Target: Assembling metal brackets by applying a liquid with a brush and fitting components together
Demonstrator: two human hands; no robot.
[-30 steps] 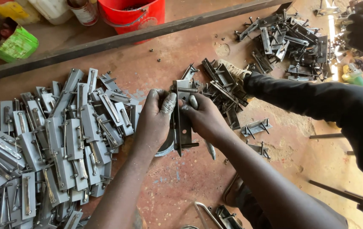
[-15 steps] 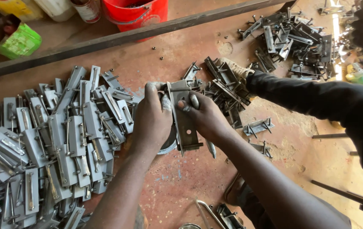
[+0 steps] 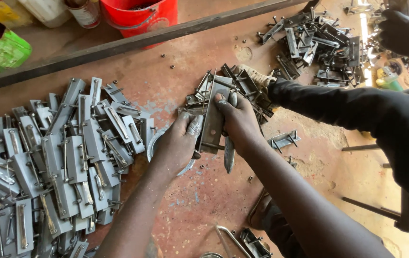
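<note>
My left hand (image 3: 178,143) and my right hand (image 3: 238,122) both grip one flat grey metal latch plate (image 3: 212,119), held on edge above the rusty red work surface (image 3: 204,200). A thin rod on the plate runs past my left thumb. A dark metal tool (image 3: 229,155) sticks down below my right palm. A round metal dish (image 3: 156,143) lies partly hidden under my left hand.
A big heap of grey latch plates (image 3: 56,162) lies left. Smaller dark piles sit behind my hands (image 3: 247,88) and at the back right (image 3: 316,43). Another person's black sleeve (image 3: 338,105) reaches in from the right. A red bucket (image 3: 140,14) and steel bar (image 3: 133,43) stand behind.
My hands have turned the latch plate more on edge and tilted it slightly, staying in about the same place. The sleeve on the right has barely moved.
</note>
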